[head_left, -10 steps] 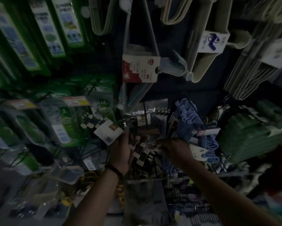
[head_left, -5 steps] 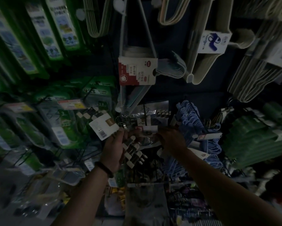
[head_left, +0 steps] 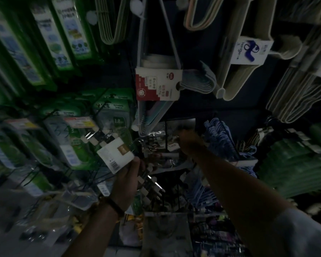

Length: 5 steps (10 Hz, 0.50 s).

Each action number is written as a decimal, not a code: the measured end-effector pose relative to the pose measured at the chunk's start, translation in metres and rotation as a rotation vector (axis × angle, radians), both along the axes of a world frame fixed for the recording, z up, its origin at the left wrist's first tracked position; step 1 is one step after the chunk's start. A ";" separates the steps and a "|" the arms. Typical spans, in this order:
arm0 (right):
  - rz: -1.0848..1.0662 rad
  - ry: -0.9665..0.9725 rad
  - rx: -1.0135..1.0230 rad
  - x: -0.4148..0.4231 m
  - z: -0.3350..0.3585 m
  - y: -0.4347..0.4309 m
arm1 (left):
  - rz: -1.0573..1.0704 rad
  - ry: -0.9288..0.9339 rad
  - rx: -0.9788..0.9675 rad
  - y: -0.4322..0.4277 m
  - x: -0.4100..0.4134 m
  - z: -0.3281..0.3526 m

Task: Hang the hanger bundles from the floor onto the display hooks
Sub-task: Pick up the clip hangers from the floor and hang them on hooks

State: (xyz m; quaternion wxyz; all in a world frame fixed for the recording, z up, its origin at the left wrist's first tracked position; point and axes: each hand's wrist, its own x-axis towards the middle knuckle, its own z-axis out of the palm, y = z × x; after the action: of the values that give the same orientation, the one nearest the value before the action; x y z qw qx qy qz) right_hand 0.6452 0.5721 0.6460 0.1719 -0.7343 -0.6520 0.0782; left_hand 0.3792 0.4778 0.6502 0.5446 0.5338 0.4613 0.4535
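Observation:
In dim light my left hand (head_left: 127,182) grips a bundle of black hangers with white clips (head_left: 148,180), its white card label (head_left: 116,156) sticking up to the left. My right hand (head_left: 188,140) reaches forward to the display hook (head_left: 166,134) among clear packets in the middle of the rack; its fingers are blurred and partly hidden there. The bundle's metal hooks (head_left: 137,144) sit just left of that display hook.
Blue hanger bundles (head_left: 222,143) hang right of my right hand, green stacked packs (head_left: 293,164) further right. Green packaged goods (head_left: 70,138) fill the left. Pale hanger bundles with a red-and-white card (head_left: 157,85) hang above. More goods crowd the lower shelf.
Both hands rose toward the rack. My right hand moved up from the bundle to the display hook, while my left hand lifted the bundle with its card label higher.

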 end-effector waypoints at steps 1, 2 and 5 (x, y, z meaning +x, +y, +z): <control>-0.049 0.060 0.064 -0.004 0.010 -0.018 | -0.023 0.039 -0.002 -0.003 -0.004 -0.005; -0.072 0.270 0.288 -0.002 0.013 -0.045 | -0.051 0.121 0.052 -0.006 -0.011 -0.008; 0.037 0.687 0.703 -0.057 0.011 -0.169 | -0.170 0.612 0.076 -0.021 -0.044 -0.063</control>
State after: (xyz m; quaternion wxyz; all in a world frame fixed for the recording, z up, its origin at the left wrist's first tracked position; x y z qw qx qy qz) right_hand 0.5883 0.4033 0.6571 0.6131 -0.5519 -0.5574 0.0939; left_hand 0.3351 0.4572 0.5875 0.3963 0.7019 0.5402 0.2416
